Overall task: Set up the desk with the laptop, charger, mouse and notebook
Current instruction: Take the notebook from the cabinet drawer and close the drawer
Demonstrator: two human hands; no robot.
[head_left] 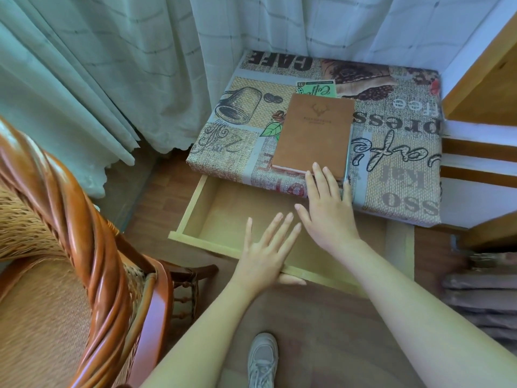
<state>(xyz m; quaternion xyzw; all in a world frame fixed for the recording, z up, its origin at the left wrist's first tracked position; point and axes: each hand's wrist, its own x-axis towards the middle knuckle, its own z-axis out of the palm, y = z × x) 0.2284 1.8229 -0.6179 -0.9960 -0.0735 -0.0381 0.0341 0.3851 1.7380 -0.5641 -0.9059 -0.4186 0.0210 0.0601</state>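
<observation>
A brown leather-covered notebook [314, 134] with a deer emblem lies on the small desk [397, 152], which wears a coffee-print cloth. Under the notebook a thin silver edge shows at its right side; I cannot tell what it belongs to. My right hand [326, 208] is spread flat, fingertips touching the notebook's near corner at the desk's front edge. My left hand [265, 247] rests open on the front panel of the pulled-out wooden drawer [212, 208], thumb under the panel. The drawer's visible part is bare. No laptop, charger or mouse is clearly in view.
A wicker chair with a glossy wooden frame [92, 242] stands close at the left. Pale curtains [112, 65] hang behind. A wooden shelf unit [481, 88] rises at the right, with folded brown items [481, 298] low on the floor. My shoe [261, 359] is below.
</observation>
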